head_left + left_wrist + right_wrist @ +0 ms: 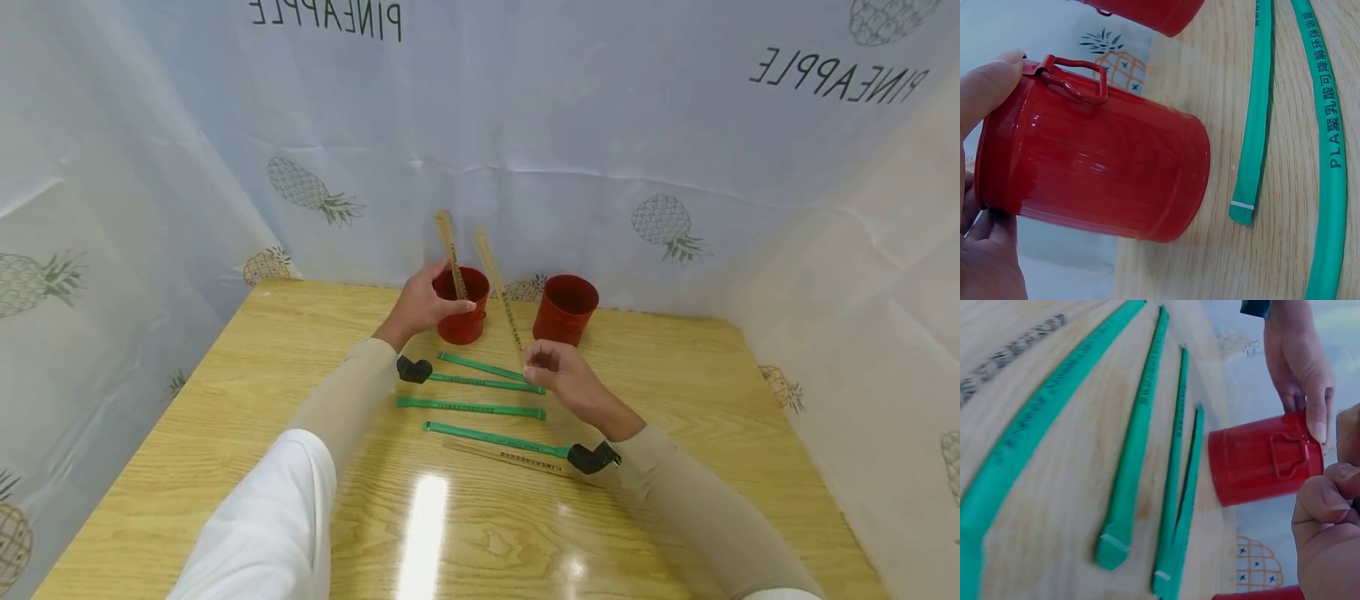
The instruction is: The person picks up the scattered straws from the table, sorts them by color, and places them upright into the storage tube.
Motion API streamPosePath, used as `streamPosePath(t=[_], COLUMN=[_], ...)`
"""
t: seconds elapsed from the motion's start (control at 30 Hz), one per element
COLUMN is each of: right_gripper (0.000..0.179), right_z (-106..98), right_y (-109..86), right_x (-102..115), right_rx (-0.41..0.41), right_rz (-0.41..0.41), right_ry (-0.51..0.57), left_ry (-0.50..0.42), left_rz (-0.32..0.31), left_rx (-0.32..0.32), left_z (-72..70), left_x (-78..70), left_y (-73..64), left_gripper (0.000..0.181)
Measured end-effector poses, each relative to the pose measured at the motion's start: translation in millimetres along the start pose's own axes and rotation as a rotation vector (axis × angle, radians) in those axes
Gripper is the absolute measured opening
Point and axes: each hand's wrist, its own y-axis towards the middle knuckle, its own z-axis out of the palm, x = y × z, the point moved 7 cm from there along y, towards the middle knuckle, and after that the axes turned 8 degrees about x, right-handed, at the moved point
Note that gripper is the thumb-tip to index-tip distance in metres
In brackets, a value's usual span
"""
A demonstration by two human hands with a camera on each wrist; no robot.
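My left hand [420, 307] grips the rim of the left red bucket [461, 328], with the thumb over its edge. A brown-wrapped straw [448, 244] stands slanted in that bucket, its top well above the rim. My right hand [566, 379] pinches the lower end of another brown-wrapped straw [497, 277], which points up and leans left between the two buckets. Several green-wrapped straws [480, 408] lie on the table in front of the hands, the two farthest touching or overlapping. Nearest to me lies one more brown-wrapped straw [525, 459].
A second red bucket [567, 310] stands to the right, just beyond my right hand. The wooden table [322, 500] ends at a pineapple-print cloth [450, 108] at the back and sides. Black wrist mounts [592, 458] sit on both forearms.
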Motion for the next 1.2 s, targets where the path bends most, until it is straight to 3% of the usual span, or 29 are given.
streamPosePath(t=[0.53,0.67,1.2], right_gripper=[0.002,0.003,0.009], right_z=[-13,-12,-25], right_y=[56.0,74.5,134.5], right_x=[35,38,47], right_rx=[-0.158,-0.179,-0.238], right_rz=[-0.07,-0.053,0.063], right_ry=[-0.072,-0.097,-0.122], left_ry=[0.016,0.021,-0.046], left_rz=[0.02,-0.003,0.061], left_rx=[-0.006,-0.021,-0.015], left_z=[6.5,2.3,2.0], left_x=[-4.5,0.4,-3.1], left_y=[5.1,0.6,-1.0], left_gripper=[0.1,0.098,0.082])
